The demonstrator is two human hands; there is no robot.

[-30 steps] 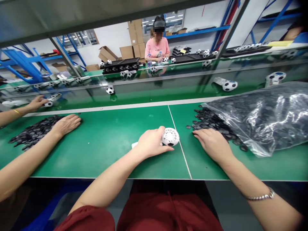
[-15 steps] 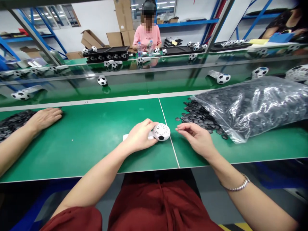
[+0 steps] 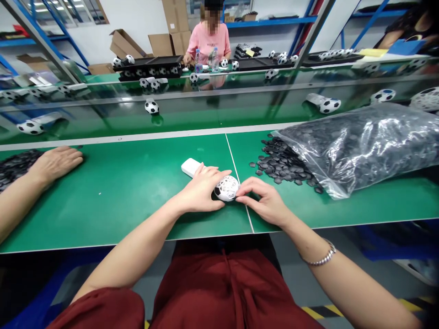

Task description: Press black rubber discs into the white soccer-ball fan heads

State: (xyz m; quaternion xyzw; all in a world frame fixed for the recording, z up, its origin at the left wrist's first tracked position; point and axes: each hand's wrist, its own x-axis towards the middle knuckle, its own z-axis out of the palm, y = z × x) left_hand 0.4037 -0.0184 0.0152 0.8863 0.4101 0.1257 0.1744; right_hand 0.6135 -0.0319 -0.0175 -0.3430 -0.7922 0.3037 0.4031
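Note:
My left hand (image 3: 199, 189) is wrapped over a white handheld fan (image 3: 227, 186) with a football-patterned openwork head. Its flat white handle shows beyond my fingers, angled up and left on the green bench. At the head's right edge, my right hand (image 3: 259, 198) is closed in a pinch with thumb and forefinger against the rim. A small dark piece shows at those fingertips, mostly hidden. Behind my right hand lies a pile of loose flat black pieces (image 3: 283, 160), spilling from a clear plastic bag (image 3: 363, 146) filled with more of them.
Another person's hand (image 3: 56, 164) rests by a second black pile (image 3: 17, 169) at left. Beyond the bench's pale strip runs a glossy green belt carrying football-headed fans (image 3: 329, 105). Across it sits a person in pink (image 3: 209, 43), near black trays (image 3: 147, 68) and bottles (image 3: 215, 59).
My right hand has moved left to the fan's head. The fan has turned, its handle now swung upward. Fans on the near belt have shifted right; those on the far side, left.

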